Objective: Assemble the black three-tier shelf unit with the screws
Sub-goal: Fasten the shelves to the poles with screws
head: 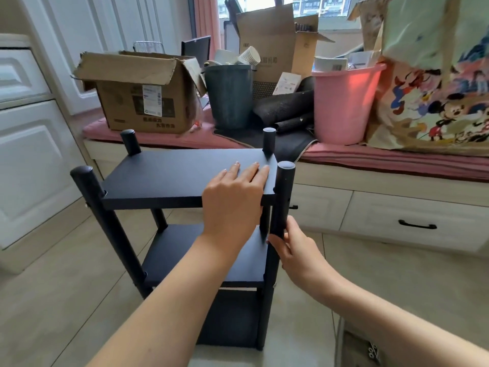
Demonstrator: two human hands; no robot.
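Paper cups fill the dark bin; boxes fill the pink bucket.

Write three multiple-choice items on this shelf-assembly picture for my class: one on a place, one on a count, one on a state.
1. Where does the left hand lie?
A. on the black top shelf board
B. on the floor
C. in the pink plastic bucket

2. How many black round post tops stand above the top board?
A. two
B. four
C. six

3. What is the right hand doing?
A. hanging idle
B. gripping the near right black post
C. holding a cup

Key: 1 A, its fingers lie flat on the board; 2 B, one at each corner; 3 B, its fingers curl round the post.
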